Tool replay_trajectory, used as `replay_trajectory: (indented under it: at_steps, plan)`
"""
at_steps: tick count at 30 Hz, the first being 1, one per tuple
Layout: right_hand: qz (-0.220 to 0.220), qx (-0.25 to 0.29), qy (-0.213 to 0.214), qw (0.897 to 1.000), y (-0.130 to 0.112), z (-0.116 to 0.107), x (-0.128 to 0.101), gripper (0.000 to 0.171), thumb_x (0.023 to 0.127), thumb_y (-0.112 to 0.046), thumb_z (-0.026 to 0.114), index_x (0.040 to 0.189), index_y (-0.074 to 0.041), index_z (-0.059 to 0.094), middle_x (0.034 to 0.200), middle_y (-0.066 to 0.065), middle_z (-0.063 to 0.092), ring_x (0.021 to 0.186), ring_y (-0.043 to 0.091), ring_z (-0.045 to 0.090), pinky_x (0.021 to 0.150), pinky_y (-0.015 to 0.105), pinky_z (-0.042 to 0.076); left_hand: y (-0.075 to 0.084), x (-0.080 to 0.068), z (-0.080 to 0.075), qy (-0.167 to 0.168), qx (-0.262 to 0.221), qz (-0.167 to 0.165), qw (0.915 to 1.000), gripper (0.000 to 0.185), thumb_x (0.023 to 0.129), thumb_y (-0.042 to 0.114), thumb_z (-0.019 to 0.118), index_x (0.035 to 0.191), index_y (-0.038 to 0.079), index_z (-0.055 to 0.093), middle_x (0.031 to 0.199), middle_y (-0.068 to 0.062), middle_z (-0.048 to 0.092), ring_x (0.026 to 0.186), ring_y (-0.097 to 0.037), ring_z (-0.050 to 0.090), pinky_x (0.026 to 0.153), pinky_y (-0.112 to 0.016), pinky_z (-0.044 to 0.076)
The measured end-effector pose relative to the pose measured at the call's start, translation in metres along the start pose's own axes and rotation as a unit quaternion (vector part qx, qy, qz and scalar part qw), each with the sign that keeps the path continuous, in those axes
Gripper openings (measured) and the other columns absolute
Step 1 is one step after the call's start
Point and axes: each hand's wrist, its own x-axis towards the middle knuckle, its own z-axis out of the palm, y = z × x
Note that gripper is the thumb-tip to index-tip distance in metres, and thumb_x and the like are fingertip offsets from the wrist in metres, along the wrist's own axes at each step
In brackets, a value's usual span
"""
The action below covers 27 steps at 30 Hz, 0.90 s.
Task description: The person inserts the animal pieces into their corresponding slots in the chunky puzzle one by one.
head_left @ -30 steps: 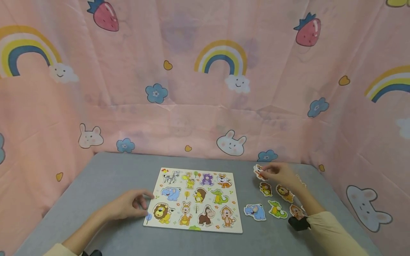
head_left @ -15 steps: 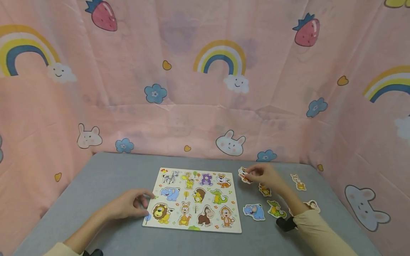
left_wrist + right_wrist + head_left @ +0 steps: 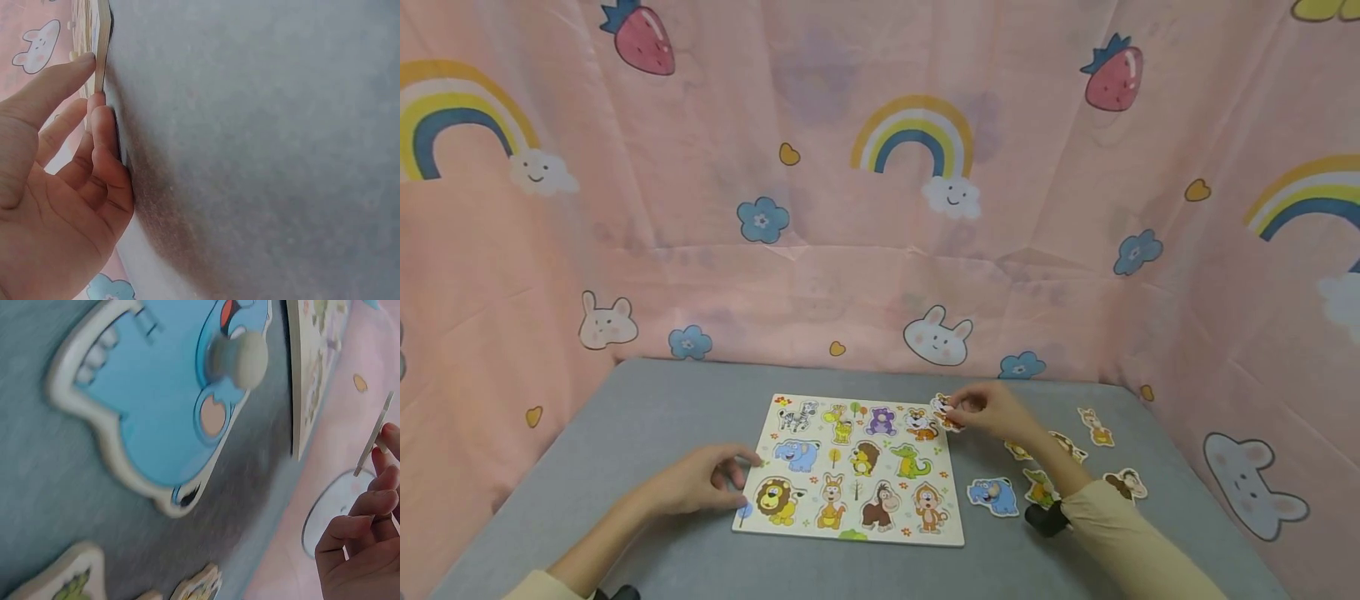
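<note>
A puzzle board (image 3: pixel 812 500) printed with animals lies flat on the table in the head view. My left hand (image 3: pixel 707 479) is at its left side, thumb and forefinger spread apart and touching the edge, the other fingers loosely bent; the left wrist view has the thumb (image 3: pixel 81 65) on the board's edge. My right hand (image 3: pixel 992 408) pinches a tiger puzzle piece (image 3: pixel 942 411) by its back-facing side, beside the printed tiger at the board's upper right. The right wrist view catches that piece (image 3: pixel 372 440) edge-on and tilted, raised above the table.
Right of the board lie several loose pieces: a blue elephant (image 3: pixel 992 497) with a knob, a crocodile (image 3: pixel 1037 485), a kangaroo (image 3: pixel 1097 428) and a gorilla (image 3: pixel 1131 482). My right forearm partly covers others. A pink printed curtain (image 3: pixel 820 283) surrounds the grey table (image 3: pixel 685 400).
My right hand has carried the tiger piece leftward, from above the loose pieces to the board's upper right edge. The left hand has stayed at the board's left side.
</note>
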Motion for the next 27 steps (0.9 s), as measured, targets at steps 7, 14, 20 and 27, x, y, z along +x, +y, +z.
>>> replay_trajectory:
  at_steps: [7, 14, 20, 27]
  plan:
    - [-0.028, 0.009, -0.02, 0.999, -0.004, 0.012, 0.012, 0.009, 0.091, -0.01, 0.078, 0.095, -0.003, 0.076, 0.069, -0.001, 0.055, 0.06, 0.012, 0.045, 0.054, 0.027, 0.038, 0.0, 0.0, 0.0, -0.002, -0.008, 0.002, 1.0, 0.048, 0.083, 0.008, 0.084, 0.125, 0.0, 0.062, 0.089, -0.005, 0.058, 0.068, -0.014, 0.053, 0.059, -0.025, 0.043]
    - [-0.028, -0.002, -0.032, 0.999, -0.008, 0.02, 0.019, 0.009, 0.09, -0.009, 0.079, 0.093, -0.002, 0.075, 0.07, -0.001, 0.053, 0.062, 0.011, 0.044, 0.055, 0.025, 0.035, 0.001, -0.001, 0.0, -0.002, -0.01, -0.008, 0.9999, 0.049, 0.083, 0.009, 0.084, 0.125, 0.0, 0.062, 0.09, -0.004, 0.058, 0.068, -0.016, 0.053, 0.058, -0.025, 0.042]
    - [-0.024, 0.003, -0.044, 0.999, -0.005, 0.023, 0.023, 0.011, 0.091, -0.009, 0.078, 0.094, 0.001, 0.075, 0.068, 0.001, 0.052, 0.06, 0.012, 0.043, 0.054, 0.025, 0.034, 0.002, 0.0, 0.0, -0.003, -0.014, -0.007, 0.9999, 0.048, 0.083, 0.008, 0.084, 0.126, 0.0, 0.062, 0.09, -0.005, 0.058, 0.068, -0.015, 0.052, 0.058, -0.025, 0.042]
    - [-0.015, -0.004, -0.053, 0.998, 0.003, 0.027, 0.027, 0.012, 0.089, -0.013, 0.08, 0.093, -0.002, 0.076, 0.067, -0.002, 0.052, 0.059, 0.011, 0.043, 0.054, 0.025, 0.035, 0.001, 0.0, -0.001, -0.003, -0.012, 0.001, 0.9999, 0.048, 0.083, 0.008, 0.084, 0.125, 0.0, 0.062, 0.089, -0.005, 0.058, 0.066, -0.013, 0.051, 0.058, -0.024, 0.041]
